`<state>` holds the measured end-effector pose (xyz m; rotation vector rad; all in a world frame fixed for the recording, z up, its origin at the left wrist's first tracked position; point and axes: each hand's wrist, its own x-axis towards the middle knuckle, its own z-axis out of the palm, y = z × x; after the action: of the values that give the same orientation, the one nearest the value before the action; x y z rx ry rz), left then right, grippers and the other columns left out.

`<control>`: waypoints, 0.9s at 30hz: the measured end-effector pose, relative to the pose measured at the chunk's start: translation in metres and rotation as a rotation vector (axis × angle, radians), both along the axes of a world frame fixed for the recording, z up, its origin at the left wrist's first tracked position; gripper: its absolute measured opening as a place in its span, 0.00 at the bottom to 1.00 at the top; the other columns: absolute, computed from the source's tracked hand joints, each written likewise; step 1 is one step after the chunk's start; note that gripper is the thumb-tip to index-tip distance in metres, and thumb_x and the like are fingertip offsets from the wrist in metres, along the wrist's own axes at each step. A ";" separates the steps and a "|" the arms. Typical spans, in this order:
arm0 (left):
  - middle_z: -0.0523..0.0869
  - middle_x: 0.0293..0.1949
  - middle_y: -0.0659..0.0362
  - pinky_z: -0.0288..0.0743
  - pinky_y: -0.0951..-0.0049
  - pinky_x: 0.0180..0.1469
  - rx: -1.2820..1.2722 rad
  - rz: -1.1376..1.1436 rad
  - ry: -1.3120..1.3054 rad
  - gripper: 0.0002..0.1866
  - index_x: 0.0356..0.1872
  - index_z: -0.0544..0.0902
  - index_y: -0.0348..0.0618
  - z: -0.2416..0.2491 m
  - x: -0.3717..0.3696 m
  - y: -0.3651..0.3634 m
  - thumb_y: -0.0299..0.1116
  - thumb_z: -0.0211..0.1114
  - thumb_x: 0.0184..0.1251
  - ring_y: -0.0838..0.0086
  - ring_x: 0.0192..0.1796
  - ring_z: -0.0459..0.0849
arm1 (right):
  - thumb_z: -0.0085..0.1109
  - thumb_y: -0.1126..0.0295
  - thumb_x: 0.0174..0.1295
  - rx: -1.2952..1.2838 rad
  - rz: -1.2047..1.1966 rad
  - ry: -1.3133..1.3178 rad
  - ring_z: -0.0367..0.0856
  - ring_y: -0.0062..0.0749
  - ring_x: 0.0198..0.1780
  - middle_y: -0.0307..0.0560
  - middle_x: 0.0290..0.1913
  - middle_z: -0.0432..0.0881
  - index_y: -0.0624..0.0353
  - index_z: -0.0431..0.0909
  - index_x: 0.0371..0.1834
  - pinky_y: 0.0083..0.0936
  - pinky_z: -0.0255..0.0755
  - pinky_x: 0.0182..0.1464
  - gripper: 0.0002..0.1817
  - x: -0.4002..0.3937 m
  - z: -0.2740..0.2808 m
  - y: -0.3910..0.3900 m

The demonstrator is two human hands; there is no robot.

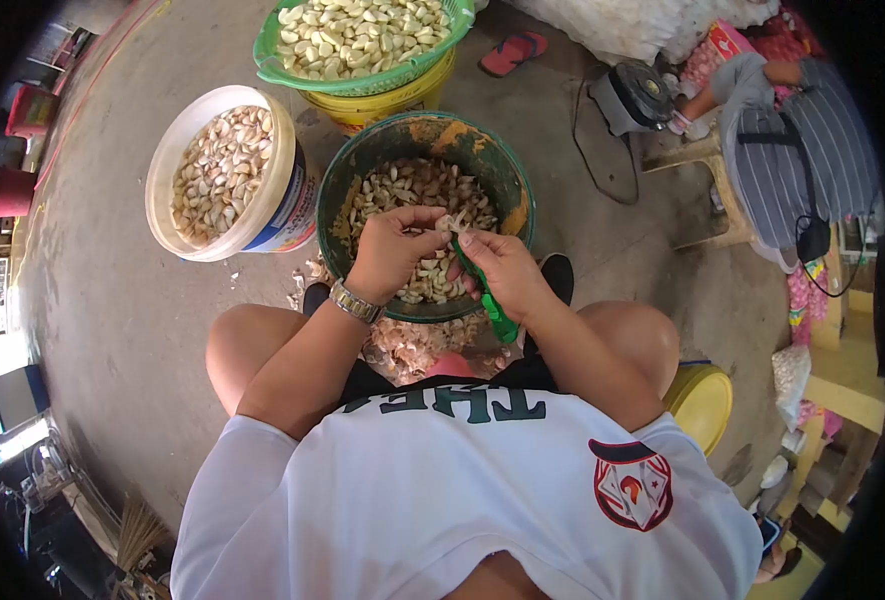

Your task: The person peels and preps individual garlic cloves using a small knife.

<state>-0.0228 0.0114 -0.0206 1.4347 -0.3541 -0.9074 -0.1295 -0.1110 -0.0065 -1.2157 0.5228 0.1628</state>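
Above the green tub (pixel 510 192), I'm watching the left hand (pixel 392 255) pinching a garlic clove (pixel 449 224) while the right hand (pixel 507 270) is gripping a green tool (pixel 499 315), likely a knife; with both hands crowding together, a slip could be nicking the left.

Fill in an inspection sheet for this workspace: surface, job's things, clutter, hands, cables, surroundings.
Surface: grey floor.
Job's things: garlic piece above a dark green tub of cloves; green-handled tool.
Clutter: peelings beside the tub; red slipper beyond.
Hands: left hand pinches the garlic piece; right hand grips the green-handled tool.
Cables: dark cord on the floor beside a dark boxy object.
Surroundings: white pail and green basket, both holding cloves; another person's leg.
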 end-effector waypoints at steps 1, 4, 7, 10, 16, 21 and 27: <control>0.79 0.30 0.60 0.71 0.84 0.29 0.033 0.017 -0.024 0.14 0.41 0.75 0.32 0.000 0.001 0.000 0.23 0.61 0.51 0.82 0.27 0.76 | 0.43 0.59 0.61 -0.026 -0.010 0.003 0.67 0.15 0.19 0.40 0.23 0.75 0.60 0.73 0.32 0.12 0.62 0.20 0.15 0.002 -0.001 0.001; 0.79 0.29 0.60 0.71 0.84 0.28 0.089 0.080 -0.081 0.13 0.38 0.76 0.32 -0.001 0.001 -0.002 0.23 0.63 0.48 0.82 0.26 0.76 | 0.44 0.60 0.61 -0.128 -0.041 0.000 0.66 0.14 0.18 0.39 0.22 0.74 0.62 0.73 0.32 0.12 0.61 0.19 0.15 0.006 -0.005 0.006; 0.79 0.27 0.60 0.70 0.85 0.26 0.052 0.160 -0.090 0.12 0.35 0.77 0.33 -0.005 -0.001 -0.002 0.23 0.65 0.46 0.82 0.25 0.75 | 0.45 0.63 0.61 -0.269 -0.077 -0.024 0.65 0.14 0.18 0.37 0.21 0.73 0.63 0.74 0.34 0.13 0.61 0.19 0.13 0.009 -0.009 0.011; 0.79 0.26 0.60 0.70 0.85 0.26 0.005 0.207 -0.052 0.12 0.34 0.77 0.33 -0.007 -0.004 -0.002 0.22 0.65 0.46 0.83 0.25 0.75 | 0.47 0.65 0.59 -0.342 -0.125 -0.036 0.65 0.14 0.17 0.36 0.20 0.72 0.63 0.75 0.40 0.14 0.61 0.18 0.13 0.010 -0.015 0.016; 0.79 0.26 0.61 0.70 0.85 0.27 -0.027 0.170 -0.026 0.12 0.34 0.77 0.33 -0.009 0.000 0.000 0.22 0.65 0.46 0.83 0.25 0.75 | 0.46 0.62 0.61 0.087 -0.149 0.065 0.63 0.15 0.18 0.36 0.20 0.69 0.61 0.72 0.34 0.12 0.56 0.17 0.13 0.012 -0.003 0.011; 0.79 0.26 0.60 0.71 0.85 0.28 -0.020 0.109 -0.102 0.11 0.34 0.77 0.33 -0.014 0.004 0.002 0.22 0.65 0.46 0.83 0.26 0.76 | 0.47 0.66 0.59 0.212 -0.171 0.093 0.63 0.15 0.17 0.37 0.18 0.68 0.62 0.74 0.39 0.12 0.56 0.16 0.12 0.012 -0.005 0.007; 0.79 0.27 0.60 0.71 0.85 0.28 0.051 0.157 -0.282 0.11 0.34 0.77 0.33 -0.012 -0.003 -0.002 0.22 0.64 0.46 0.82 0.27 0.76 | 0.48 0.66 0.59 -0.353 -0.152 -0.073 0.63 0.16 0.16 0.37 0.18 0.68 0.61 0.74 0.38 0.13 0.56 0.16 0.11 0.011 -0.019 0.015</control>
<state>-0.0257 0.0096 -0.0322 1.6180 -0.4228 -0.5915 -0.1181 -0.0964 -0.0256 -1.5123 0.5937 -0.1077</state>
